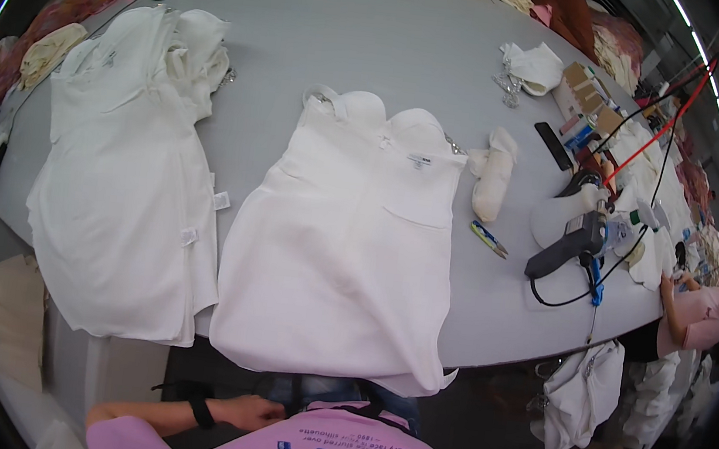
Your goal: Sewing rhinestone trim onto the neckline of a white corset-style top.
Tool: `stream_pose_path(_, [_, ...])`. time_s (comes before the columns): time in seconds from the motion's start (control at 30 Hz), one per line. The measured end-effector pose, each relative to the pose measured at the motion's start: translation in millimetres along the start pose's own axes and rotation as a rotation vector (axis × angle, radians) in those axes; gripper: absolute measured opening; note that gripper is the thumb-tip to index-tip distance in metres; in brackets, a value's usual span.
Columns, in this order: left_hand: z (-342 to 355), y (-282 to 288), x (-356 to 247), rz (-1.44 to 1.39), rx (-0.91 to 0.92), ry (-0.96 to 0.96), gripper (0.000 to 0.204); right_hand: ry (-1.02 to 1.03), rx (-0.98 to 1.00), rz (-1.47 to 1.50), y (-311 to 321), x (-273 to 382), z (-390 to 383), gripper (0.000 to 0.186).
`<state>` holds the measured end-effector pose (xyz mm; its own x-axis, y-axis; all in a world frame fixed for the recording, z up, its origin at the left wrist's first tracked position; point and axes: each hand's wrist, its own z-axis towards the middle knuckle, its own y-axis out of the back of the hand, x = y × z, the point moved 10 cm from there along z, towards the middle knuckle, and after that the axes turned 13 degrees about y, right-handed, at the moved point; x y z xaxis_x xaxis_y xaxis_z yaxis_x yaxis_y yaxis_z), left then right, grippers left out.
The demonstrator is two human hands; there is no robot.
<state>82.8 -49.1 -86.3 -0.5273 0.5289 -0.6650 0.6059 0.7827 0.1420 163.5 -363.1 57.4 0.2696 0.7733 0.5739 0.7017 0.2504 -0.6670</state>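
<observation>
While the left hand (257, 411) rests loosely curled and empty at the waist, below the table edge, the right hand is out of view. Nearest lies a white dress (345, 240), spread flat on the grey table (370, 41), hem overhanging. It looks light, soft and limp; best gripped at the hem or bodice corners.

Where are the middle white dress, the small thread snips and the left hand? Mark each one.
middle white dress (339, 249), head view, on the flat front panel of the skirt.
small thread snips (488, 239), head view, on the middle of the handles.
left hand (250, 412), head view, on the back of the hand.
</observation>
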Motion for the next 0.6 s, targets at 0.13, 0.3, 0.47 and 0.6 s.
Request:
stream_pose_path(0.13, [10.7, -1.4, 2.5, 0.057, 0.096, 0.021, 0.042, -0.097, 0.128, 0.157, -18.3, 7.5, -29.8, 0.029])
stream_pose_path(0.3, [17.8, 4.9, -9.5, 0.063, 0.044, -0.068, 0.034, -0.080, -0.084, 0.035, 52.6, 71.3, -23.3, 0.027])
stream_pose_path(0.47, [3.6, 27.8, -44.2, 0.089, -0.061, -0.196, 0.036, -0.016, -0.582, -0.754, 159.4, 192.0, 3.4, 0.020])
stream_pose_path(0.6, [-38.1, 69.4, -123.7, 0.032, -0.018, -0.346, 0.045, 0.684, -1.069, -0.624, 228.9, 286.0, -29.9, 0.019])
